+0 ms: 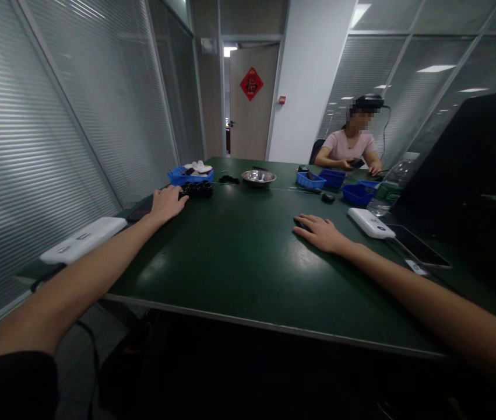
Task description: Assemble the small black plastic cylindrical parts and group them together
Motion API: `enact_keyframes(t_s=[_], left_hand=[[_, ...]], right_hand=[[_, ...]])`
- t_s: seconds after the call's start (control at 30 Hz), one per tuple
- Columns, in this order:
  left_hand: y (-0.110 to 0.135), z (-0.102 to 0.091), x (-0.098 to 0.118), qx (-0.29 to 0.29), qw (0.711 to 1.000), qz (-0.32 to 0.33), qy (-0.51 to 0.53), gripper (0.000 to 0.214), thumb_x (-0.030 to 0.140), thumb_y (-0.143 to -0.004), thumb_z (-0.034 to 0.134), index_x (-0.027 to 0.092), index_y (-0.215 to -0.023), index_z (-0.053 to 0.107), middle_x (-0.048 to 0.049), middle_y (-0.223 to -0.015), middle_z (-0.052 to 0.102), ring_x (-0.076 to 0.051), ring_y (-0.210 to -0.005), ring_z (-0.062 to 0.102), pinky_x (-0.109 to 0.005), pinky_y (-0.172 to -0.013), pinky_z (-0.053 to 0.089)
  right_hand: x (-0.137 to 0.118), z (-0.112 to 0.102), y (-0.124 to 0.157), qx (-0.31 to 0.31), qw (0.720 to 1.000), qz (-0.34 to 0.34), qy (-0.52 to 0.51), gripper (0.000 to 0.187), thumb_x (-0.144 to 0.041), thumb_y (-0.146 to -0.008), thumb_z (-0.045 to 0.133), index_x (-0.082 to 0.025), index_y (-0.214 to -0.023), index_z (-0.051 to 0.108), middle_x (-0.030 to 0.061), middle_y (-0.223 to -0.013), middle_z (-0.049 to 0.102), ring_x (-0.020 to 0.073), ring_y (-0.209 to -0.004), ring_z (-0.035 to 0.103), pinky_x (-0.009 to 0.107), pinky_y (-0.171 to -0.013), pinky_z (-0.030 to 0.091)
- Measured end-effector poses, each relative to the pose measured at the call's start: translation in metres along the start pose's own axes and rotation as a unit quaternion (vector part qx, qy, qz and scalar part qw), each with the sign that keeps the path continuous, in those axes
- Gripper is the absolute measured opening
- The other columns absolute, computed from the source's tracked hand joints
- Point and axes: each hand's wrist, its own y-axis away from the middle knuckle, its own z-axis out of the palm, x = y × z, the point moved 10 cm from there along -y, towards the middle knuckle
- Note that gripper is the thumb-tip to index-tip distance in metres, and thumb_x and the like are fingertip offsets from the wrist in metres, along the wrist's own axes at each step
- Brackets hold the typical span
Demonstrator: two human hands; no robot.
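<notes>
Your left hand (168, 201) is resting near the left edge of the worktop (230, 256), its fingers bending at the black bundle (199, 189), perhaps steadying it — whether they are gripping it, I cannot tell. The bundle is lying toward the far left corner, just on the near side of the blue tray (176, 177), which is probably keeping loose pieces together. Your right hand (324, 233) is lying low, palm down, toward the right edge; a small dark thing (303, 223) is showing at its fingers, and I cannot tell whether you are grasping it. The left box (84, 239) and right box (370, 223) are sitting out at the sides — presumably so their leads are staying out of your way, while the bowl (248, 179) is standing near the far edge
</notes>
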Motion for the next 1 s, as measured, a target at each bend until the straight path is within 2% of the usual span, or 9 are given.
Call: enact_keyframes(t_s=[0.17,0.53,0.73,1.0], left_hand=[[0.002,-0.005,0.002,0.012,1.0,-0.005,0.009,0.051,0.053,-0.097,0.042,0.016,-0.124,0.064,-0.0202,-0.131,0.064,-0.041,-0.121,0.058,-0.058,-0.105,0.036],[0.004,-0.01,0.009,0.01,1.0,-0.007,0.006,0.045,0.043,-0.097,0.041,0.013,-0.118,0.066,-0.0211,-0.128,0.065,-0.04,-0.118,0.059,-0.057,-0.103,0.037],[0.007,-0.014,0.01,0.012,1.0,-0.011,0.001,0.049,0.051,-0.097,0.042,0.014,-0.119,0.066,-0.0201,-0.127,0.066,-0.039,-0.117,0.059,-0.056,-0.103,0.037],[0.004,-0.009,0.008,0.012,1.0,0.004,0.004,0.05,0.049,-0.098,0.042,0.012,-0.12,0.066,-0.0213,-0.129,0.065,-0.039,-0.117,0.059,-0.057,-0.103,0.037]], right_hand=[[0.001,0.001,0.0,-0.005,1.0,0.003,-0.001,0.076,-0.073,-0.1,0.024,-0.027,-0.159,0.039,0.0127,-0.166,0.036,0.0422,-0.151,0.034,0.076,-0.115,0.025],[0.003,0.002,-0.001,0.003,1.0,0.002,0.004,0.075,-0.073,-0.1,0.024,-0.028,-0.158,0.04,0.0128,-0.165,0.038,0.0414,-0.15,0.035,0.076,-0.114,0.026],[0.003,0.003,-0.002,0.003,1.0,-0.004,0.001,0.076,-0.074,-0.1,0.024,-0.028,-0.158,0.04,0.013,-0.165,0.037,0.0404,-0.151,0.035,0.076,-0.115,0.026],[0.004,0.003,-0.004,0.009,1.0,-0.009,0.001,0.075,-0.073,-0.1,0.025,-0.028,-0.157,0.041,0.0137,-0.165,0.038,0.0413,-0.15,0.036,0.076,-0.114,0.026]])
